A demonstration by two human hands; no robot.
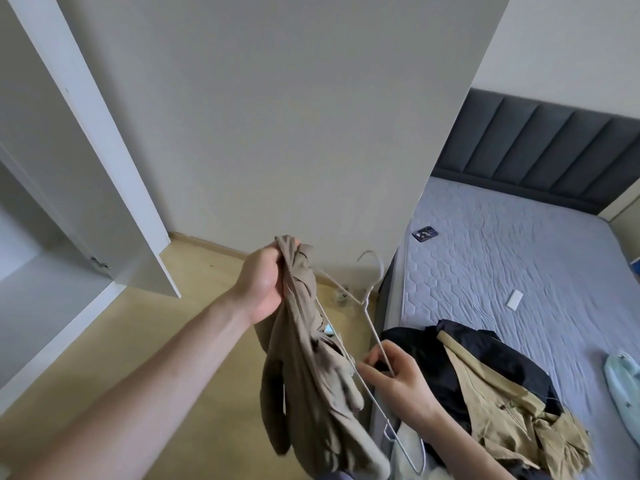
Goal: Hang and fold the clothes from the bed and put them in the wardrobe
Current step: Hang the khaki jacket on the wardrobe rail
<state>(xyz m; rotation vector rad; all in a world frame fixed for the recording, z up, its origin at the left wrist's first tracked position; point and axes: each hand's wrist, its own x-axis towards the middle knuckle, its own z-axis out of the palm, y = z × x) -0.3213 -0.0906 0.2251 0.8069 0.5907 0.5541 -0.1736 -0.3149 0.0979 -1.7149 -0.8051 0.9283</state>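
Note:
My left hand (261,282) grips the bunched top of a brown garment (311,368), which hangs down over the floor. A thin white wire hanger (372,327) runs through the garment, its hook up near the wardrobe door. My right hand (398,372) pinches the hanger's lower arm, just right of the cloth. On the bed (502,265) lies a pile of a black garment (415,344) and a tan garment (502,407). A pale green item (623,382) lies at the bed's right edge.
An open white wardrobe (45,289) with its shelf stands at the left, and a wide white door panel (277,133) rises straight ahead. A phone (425,233) and a small white object (514,299) lie on the mattress. Wooden floor (194,334) lies below.

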